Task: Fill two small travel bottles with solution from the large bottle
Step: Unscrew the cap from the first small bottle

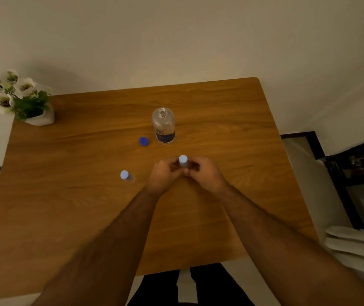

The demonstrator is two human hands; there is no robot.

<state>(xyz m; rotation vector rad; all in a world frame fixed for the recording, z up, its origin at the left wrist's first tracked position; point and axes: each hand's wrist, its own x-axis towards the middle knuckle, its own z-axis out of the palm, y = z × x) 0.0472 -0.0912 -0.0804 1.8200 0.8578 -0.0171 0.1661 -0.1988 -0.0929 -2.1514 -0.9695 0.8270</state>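
Wooden table carried uncapped large bottle, blue cap beside. Left hand and right hand both gripped capped travel bottle; second travel bottle stood apart, left. Risk: twisting cap could tip it, spilling contents.

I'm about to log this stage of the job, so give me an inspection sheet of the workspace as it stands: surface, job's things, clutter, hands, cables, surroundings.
Surface: brown wooden table, no spills visible.
Job's things: large clear plastic bottle with dark label upright, uncapped; its round blue cap lies on the table to its left. Small clear travel bottle with pale blue cap between both hands; second small capped travel bottle stands alone to the left.
Clutter: white pot of white flowers at the far left corner.
Hands: left hand and right hand both hold the small bottle, fingers around its body.
Cables: nothing seen.
Surroundings: plain wall; dark shelving at right.
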